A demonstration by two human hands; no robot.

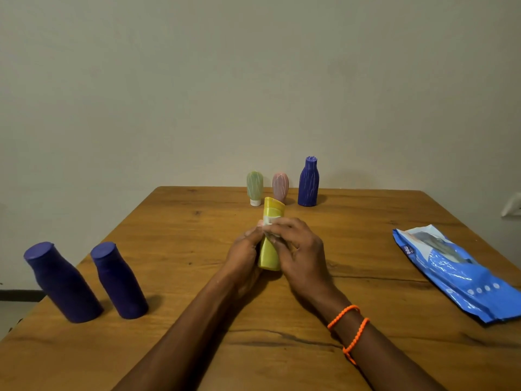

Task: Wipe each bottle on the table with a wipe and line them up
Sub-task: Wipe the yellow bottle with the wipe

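Note:
A yellow bottle (271,244) is held upright over the middle of the wooden table (366,320). My left hand (244,255) grips its lower left side. My right hand (296,249) presses a white wipe (267,221) around the bottle's middle, fingers curled over it. Two dark purple bottles (63,283) (118,280) stand side by side at the near left. At the far edge stand a green bottle (255,187), a pink bottle (280,187) and a blue-purple bottle (308,182) in a row.
A blue pack of wipes (456,275) lies flat on the right side of the table. A plain wall rises just behind the far edge. The table's left corner falls away beside the purple bottles.

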